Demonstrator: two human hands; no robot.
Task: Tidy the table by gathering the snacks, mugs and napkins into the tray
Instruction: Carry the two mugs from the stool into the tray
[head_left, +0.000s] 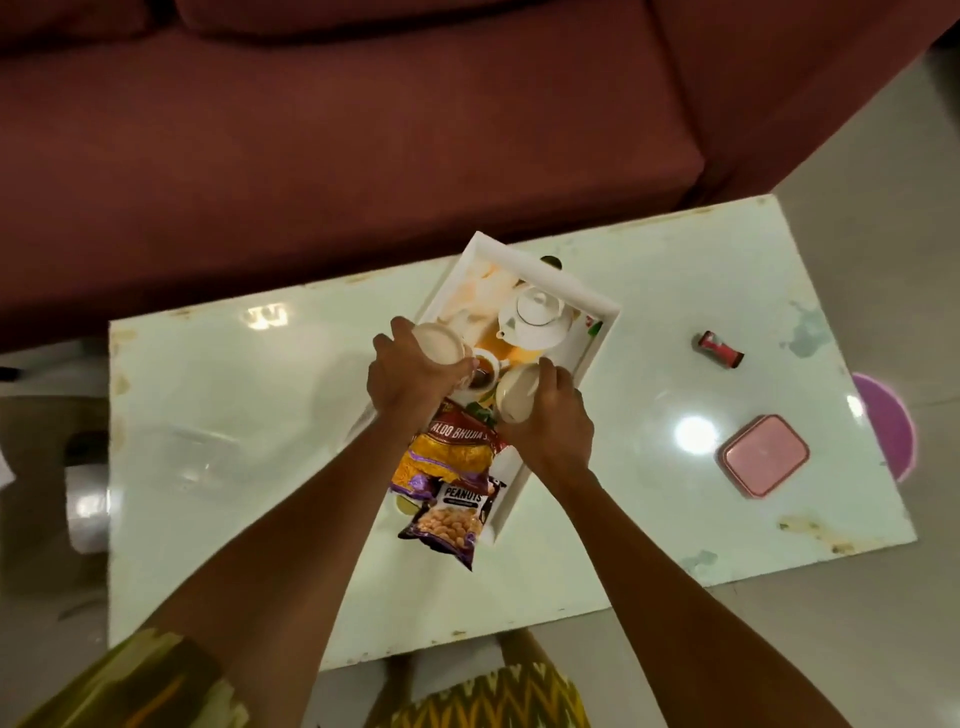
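Left hand (410, 374) with fingers wrapped around a pale mug (440, 347), right hand (553, 426) grasping a second mug (517, 397) — both held over the white tray (582, 291) on the glossy surface (234, 415), teapot (537, 317) and snack packets (452, 467) inside it — small red packet (719, 351) apart to the right.

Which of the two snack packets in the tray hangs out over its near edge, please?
The peanuts packet: its lower end juts past the tray onto the table, whereas the aloo bhujia packet lies farther in.

A maroon sofa (363, 130) stands behind the glossy white table (234, 415) on a pale tiled floor (883, 156)
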